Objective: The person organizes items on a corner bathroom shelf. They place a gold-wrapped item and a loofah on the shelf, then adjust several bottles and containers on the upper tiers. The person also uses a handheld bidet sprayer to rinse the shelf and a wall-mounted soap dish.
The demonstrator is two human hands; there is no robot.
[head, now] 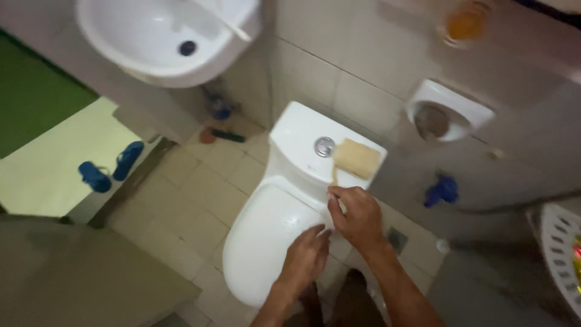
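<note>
**Hands at the toilet lid, sponge on the tank**

Right hand [358,217] is up by the back of the white toilet [272,242]. Its fingers are curled, and they pinch something thin and pale at the edge of the closed lid, just under the tank. It could be the string of the tan sponge [357,158], which hangs down that way, but the picture is too blurry to be sure. The left hand [305,257] lies flat on the lid with its fingers loosely bent and nothing in it.

The toilet is the biggest thing here. Its lid is shut and looks clean and smooth. I think wiping it goes best with long strokes from the tank end to the front, while the flat hand keeps the lid from wobbling.

The tank sits against the tiled wall, with a round silver flush button [324,146] on top. The sponge rests just beside that button, near the right edge of the tank. It could slip off that edge, so a firm grip on the sponge itself seems safer than a tug on the string.

A white sink [121,42] hangs on the wall to the left. Two blue slippers [111,168] lie farther off, by the doorway.
</note>
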